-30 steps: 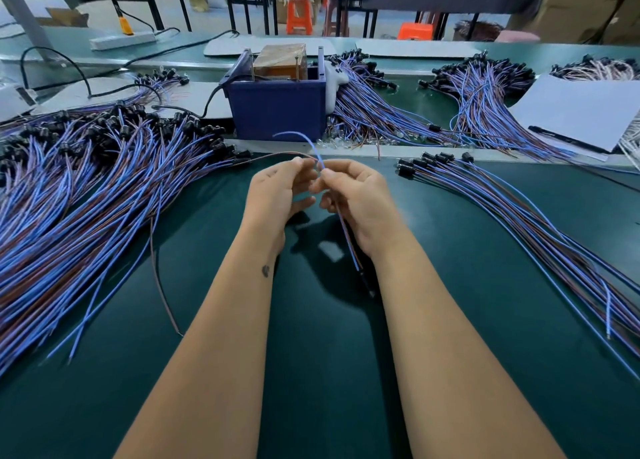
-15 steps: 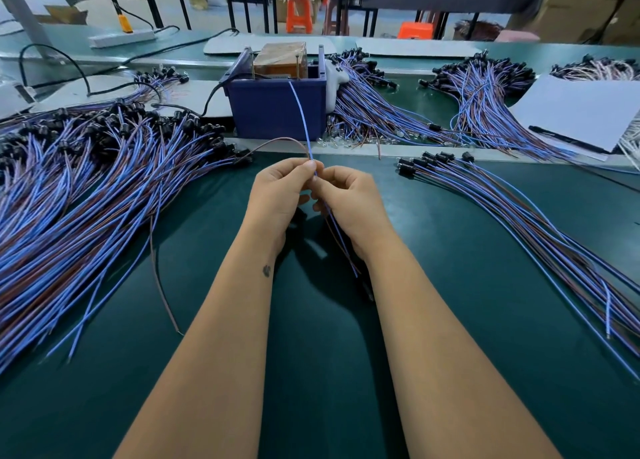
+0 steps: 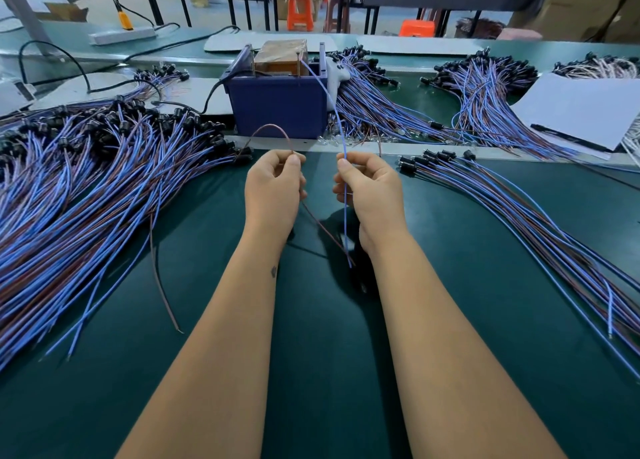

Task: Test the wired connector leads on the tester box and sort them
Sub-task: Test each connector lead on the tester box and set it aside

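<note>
Pinching the brown wire [image 3: 267,129], my left hand [image 3: 273,185] hovered above the tabletop [image 3: 311,320]. My right hand [image 3: 370,190] pinched the blue wire [image 3: 332,105], whose tip reached the tester box [image 3: 277,108].

The left hand [image 3: 273,188] and the right hand [image 3: 369,190], pressed together a second ago, are now standing apart above the counter [image 3: 311,354]. The blue wire [image 3: 334,112], curled low by the fingers earlier, is now reaching up from the right hand to the tester box [image 3: 277,107]. The brown wire [image 3: 273,131] is now arching up from the left hand's pinch, separated from the blue one.
</note>
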